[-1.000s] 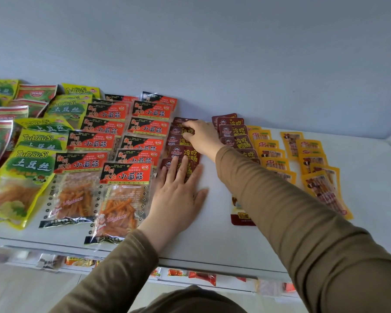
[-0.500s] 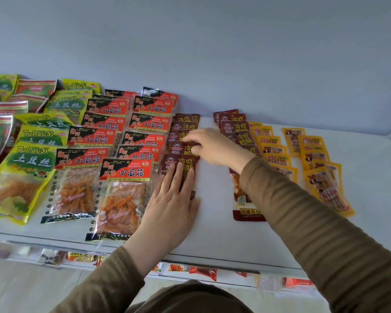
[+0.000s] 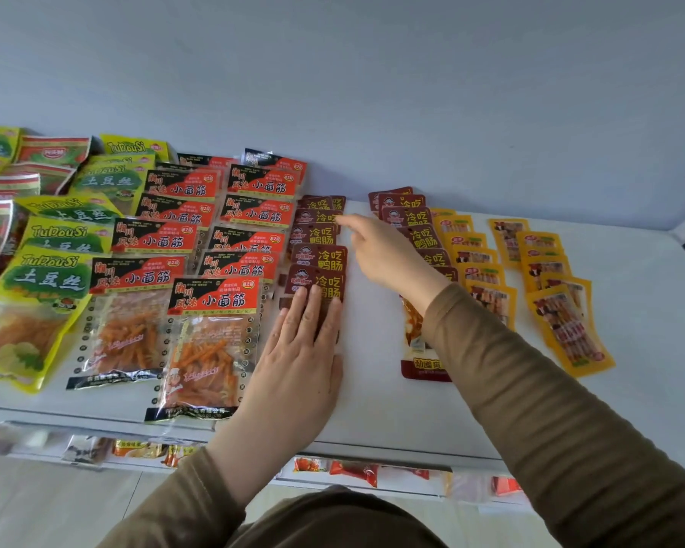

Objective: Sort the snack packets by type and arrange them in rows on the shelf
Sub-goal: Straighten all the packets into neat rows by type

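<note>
Snack packets lie in overlapping rows on a white shelf (image 3: 376,409). Left to right: yellow-green packets (image 3: 36,294), two rows of red-and-black packets (image 3: 210,338), a row of dark maroon packets (image 3: 323,257), a second maroon row (image 3: 416,221), and two rows of yellow packets (image 3: 562,322). My left hand (image 3: 301,350) lies flat, fingers straight, pressing the front maroon packet of the first maroon row. My right hand (image 3: 384,251) reaches over the gap between the maroon rows, fingertips touching the right edge of a maroon packet farther back.
A blue-grey wall (image 3: 372,92) backs the shelf. More green and red packets (image 3: 52,152) crowd the far left. A lower shelf (image 3: 341,468) holds orange and red packets under the front edge. Bare white surface lies between the maroon rows and at the front right.
My right hand slid back from the far end of the first maroon row toward the gap on its right. My left hand stays pressed on the front maroon packet.
</note>
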A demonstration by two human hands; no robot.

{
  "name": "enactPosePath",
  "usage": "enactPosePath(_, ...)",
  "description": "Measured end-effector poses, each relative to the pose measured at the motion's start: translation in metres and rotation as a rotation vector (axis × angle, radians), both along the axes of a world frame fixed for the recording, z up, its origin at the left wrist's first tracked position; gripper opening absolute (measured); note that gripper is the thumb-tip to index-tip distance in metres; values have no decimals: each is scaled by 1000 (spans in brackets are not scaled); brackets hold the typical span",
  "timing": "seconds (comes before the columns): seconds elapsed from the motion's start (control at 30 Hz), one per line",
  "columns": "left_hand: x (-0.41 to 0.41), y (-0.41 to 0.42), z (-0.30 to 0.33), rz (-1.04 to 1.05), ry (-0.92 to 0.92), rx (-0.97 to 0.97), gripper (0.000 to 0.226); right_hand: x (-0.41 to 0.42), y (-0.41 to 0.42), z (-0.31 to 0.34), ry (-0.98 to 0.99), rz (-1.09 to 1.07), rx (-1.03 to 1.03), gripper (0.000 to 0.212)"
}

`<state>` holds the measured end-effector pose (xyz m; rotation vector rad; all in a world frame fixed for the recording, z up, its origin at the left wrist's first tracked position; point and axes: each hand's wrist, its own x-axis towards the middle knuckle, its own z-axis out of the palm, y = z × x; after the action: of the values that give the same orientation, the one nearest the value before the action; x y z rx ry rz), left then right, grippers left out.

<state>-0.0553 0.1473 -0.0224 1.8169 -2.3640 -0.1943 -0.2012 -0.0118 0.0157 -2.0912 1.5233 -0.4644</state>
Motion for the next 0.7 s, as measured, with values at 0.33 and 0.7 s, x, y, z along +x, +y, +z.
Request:
enactPosePath(0.33,1,3,-6,88,-12,61,63,7,7,-11,-177,-43,66,42)
enactPosePath(0.7,-5,-7,16,-26,3,17,60,-42,3,7,-348,-67,45,42)
